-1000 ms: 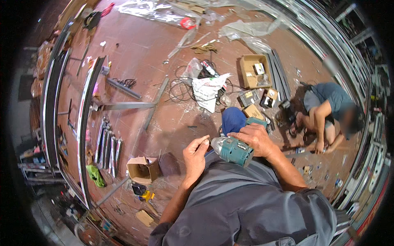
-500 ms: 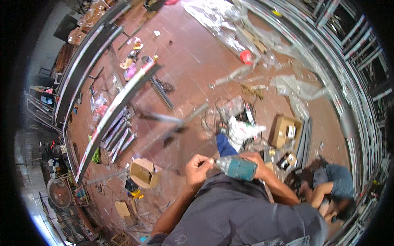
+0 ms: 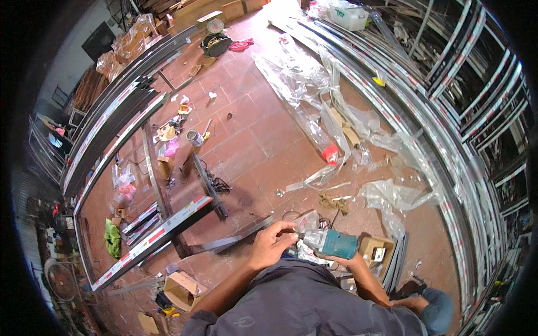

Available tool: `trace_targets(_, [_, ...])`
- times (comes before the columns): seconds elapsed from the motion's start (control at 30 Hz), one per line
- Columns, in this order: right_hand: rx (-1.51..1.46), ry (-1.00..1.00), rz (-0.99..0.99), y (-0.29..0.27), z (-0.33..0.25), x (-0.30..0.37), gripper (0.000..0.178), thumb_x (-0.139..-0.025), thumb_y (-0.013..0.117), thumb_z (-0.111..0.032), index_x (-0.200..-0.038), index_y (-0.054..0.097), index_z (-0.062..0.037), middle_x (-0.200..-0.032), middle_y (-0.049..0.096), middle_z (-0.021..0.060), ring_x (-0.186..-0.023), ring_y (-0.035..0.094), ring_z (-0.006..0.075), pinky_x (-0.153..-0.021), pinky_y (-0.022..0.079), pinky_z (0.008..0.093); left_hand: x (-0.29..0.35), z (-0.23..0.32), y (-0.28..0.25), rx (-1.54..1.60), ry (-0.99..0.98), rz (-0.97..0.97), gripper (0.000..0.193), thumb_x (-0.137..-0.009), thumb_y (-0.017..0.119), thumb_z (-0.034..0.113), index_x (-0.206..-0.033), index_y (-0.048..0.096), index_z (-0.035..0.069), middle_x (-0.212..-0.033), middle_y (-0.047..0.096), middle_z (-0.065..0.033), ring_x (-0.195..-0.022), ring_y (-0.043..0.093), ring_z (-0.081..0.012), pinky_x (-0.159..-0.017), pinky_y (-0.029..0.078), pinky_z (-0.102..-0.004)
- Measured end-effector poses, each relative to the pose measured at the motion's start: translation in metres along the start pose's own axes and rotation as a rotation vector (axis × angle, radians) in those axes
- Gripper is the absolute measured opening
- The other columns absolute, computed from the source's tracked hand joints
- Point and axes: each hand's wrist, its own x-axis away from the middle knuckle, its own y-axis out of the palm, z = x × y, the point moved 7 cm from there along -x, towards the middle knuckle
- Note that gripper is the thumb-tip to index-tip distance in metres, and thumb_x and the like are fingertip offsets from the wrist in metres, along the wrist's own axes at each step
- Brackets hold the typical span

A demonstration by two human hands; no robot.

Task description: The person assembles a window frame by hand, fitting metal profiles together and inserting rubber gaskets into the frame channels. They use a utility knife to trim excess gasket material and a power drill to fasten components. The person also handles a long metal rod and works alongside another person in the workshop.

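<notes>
Head view, looking down over our grey-shirted chest onto a red-tiled workshop floor (image 3: 258, 140): our left hand (image 3: 273, 242) has its fingers (image 3: 288, 227) pinched together at the metal nose of a teal-bodied handheld power tool (image 3: 330, 243), which we hold just in front of our chest, above the floor. Our right hand (image 3: 343, 259) comes up from beneath the tool, its fingers wrapped around the teal body as far as we can tell, though most of that hand is hidden behind it. Just beside the tool on the right sits a small open cardboard box (image 3: 376, 252). On the floor near our left hand lies a long silver aluminium frame bar with red-and-white striped labels (image 3: 154, 241). Well apart, crumpled clear plastic sheeting (image 3: 314, 89) spreads across the tiles.
</notes>
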Motion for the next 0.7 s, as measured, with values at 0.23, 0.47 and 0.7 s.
trace_targets(0.23, [-0.610, 0.196, -0.132, -0.034, 0.043, -0.161, 0.035, -0.085, 0.077, -0.022, -0.112, 0.075, -0.0009, -0.105, 0.076, 0.0130, -0.092, 0.072, 0.0286, -0.086, 0.055, 0.0369, -0.079, 0.053, -0.072, -0.131, 0.121, 0.094, 0.025, -0.105, 0.056, 0.022, -0.106, 0.065, -0.001, -0.087, 0.068, -0.0120, -0.081, 0.066, -0.0180, -0.074, 0.052, -0.0341])
trace_targets(0.47, [-0.124, -0.109, -0.341, -0.083, 0.091, -0.369, 0.042, -0.084, 0.071, -0.022, -0.121, 0.074, -0.0044, -0.100, 0.072, 0.0124, -0.091, 0.068, 0.0279, -0.082, 0.051, 0.0376, -0.237, 0.051, -0.130, 0.103, 0.023, 0.244, 0.029, -0.107, 0.050, 0.026, -0.095, 0.060, 0.001, -0.079, 0.063, -0.0111, -0.072, 0.063, -0.0231, -0.067, 0.050, -0.0385])
trace_targets(0.7, [-0.213, 0.066, -0.317, -0.167, 0.165, -0.486, 0.040, -0.083, 0.074, -0.013, -0.122, 0.075, -0.0060, -0.101, 0.073, 0.0097, -0.092, 0.069, 0.0246, -0.085, 0.052, 0.0361, -0.394, 0.135, -0.161, -0.422, 0.345, 0.206, 0.033, -0.104, 0.055, 0.033, -0.089, 0.059, 0.004, -0.080, 0.064, -0.0219, -0.078, 0.065, -0.0439, -0.067, 0.050, -0.0507])
